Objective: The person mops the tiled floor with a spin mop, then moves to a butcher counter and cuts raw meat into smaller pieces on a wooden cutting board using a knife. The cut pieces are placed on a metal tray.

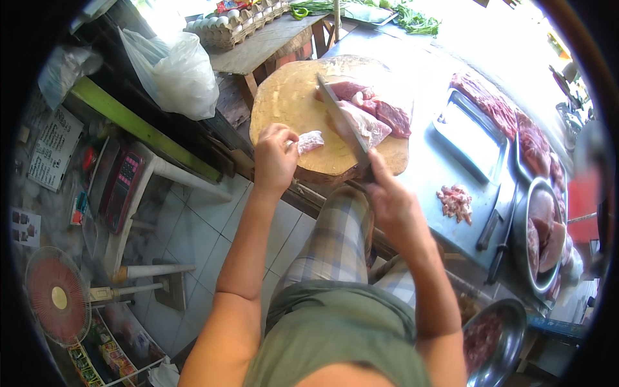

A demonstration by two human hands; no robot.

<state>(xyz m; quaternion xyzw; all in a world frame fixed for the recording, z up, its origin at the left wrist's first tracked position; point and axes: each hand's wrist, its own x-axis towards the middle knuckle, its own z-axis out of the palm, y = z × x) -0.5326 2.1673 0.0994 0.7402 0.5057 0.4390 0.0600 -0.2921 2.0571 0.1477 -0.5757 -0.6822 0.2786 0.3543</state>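
Note:
On the round wooden chopping board [280, 97], my left hand [276, 155] has its fingers pinched on a small pale piece of fatty meat [309, 141] at the board's left side. My right hand [385, 187] grips a large knife [342, 116], its blade angled up and away across the board, over or beside a pale fatty slab [367, 126]. Several red meat pieces [393, 118] lie behind and right of the blade. Whether the blade touches the slab is unclear.
The metal table [425, 161] holds chopped bits [454, 202], a tray [471, 135], long meat slabs [477, 97], knives [490, 229] and a bowl of meat [543, 232]. Eggs [222, 22] and greens stand behind; a white bag [184, 77] hangs left. A meat basin [496, 342] sits lower right.

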